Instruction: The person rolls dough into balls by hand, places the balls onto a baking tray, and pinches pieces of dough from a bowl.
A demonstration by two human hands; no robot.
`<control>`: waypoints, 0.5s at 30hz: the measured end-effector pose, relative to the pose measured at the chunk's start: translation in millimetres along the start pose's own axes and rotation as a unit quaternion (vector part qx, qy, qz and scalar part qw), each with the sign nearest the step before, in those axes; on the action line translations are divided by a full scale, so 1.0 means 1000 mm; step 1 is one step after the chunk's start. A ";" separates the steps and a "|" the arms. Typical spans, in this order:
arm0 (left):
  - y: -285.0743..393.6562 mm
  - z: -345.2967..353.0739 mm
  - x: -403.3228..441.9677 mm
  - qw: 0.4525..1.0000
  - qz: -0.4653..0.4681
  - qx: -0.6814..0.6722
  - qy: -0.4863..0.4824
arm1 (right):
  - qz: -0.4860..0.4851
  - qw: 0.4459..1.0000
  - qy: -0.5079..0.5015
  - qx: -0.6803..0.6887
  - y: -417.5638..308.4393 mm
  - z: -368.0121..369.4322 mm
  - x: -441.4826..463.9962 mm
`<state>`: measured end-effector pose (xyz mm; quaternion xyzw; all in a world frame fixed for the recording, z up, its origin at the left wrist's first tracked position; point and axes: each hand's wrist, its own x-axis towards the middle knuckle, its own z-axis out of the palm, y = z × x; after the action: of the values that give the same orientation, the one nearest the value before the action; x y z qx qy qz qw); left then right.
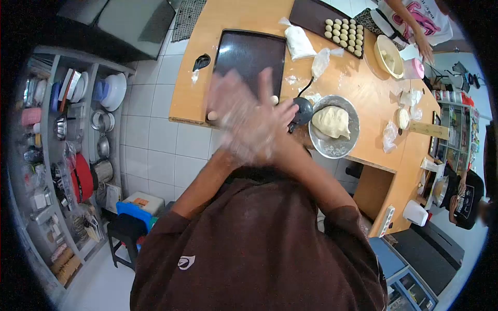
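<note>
My left hand point(233, 111) and my right hand point(272, 116) are pressed together, palm to palm, above the front edge of the table, dusted with white flour and blurred by motion. Whatever lies between the palms is hidden. Behind them is a dark baking tray point(250, 52), with a small dough ball point(274, 100) at its right corner and another point(212, 115) at its left corner. To the right, a metal bowl point(334, 149) holds a large lump of pale dough point(331, 122). A round black scale point(302, 110) sits between hands and bowl.
A bag of flour point(299, 42) and a small plastic bag point(320, 63) lie beyond the scale. Farther back are a tray of dough balls point(344, 36) and a yellow bowl point(388, 57), near another person's hand point(424, 49). A second person stands far right.
</note>
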<state>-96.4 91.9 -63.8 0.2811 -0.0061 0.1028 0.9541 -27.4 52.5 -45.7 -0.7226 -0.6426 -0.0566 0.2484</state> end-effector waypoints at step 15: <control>0.047 0.037 0.008 0.979 -0.073 -0.072 0.178 | -0.006 0.997 -0.071 0.005 0.020 -0.058 0.000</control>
<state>-96.5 111.9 -7.2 0.1889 0.1773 0.0809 0.9625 5.3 26.0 -1.2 -0.7200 -0.6631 -0.0032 0.2050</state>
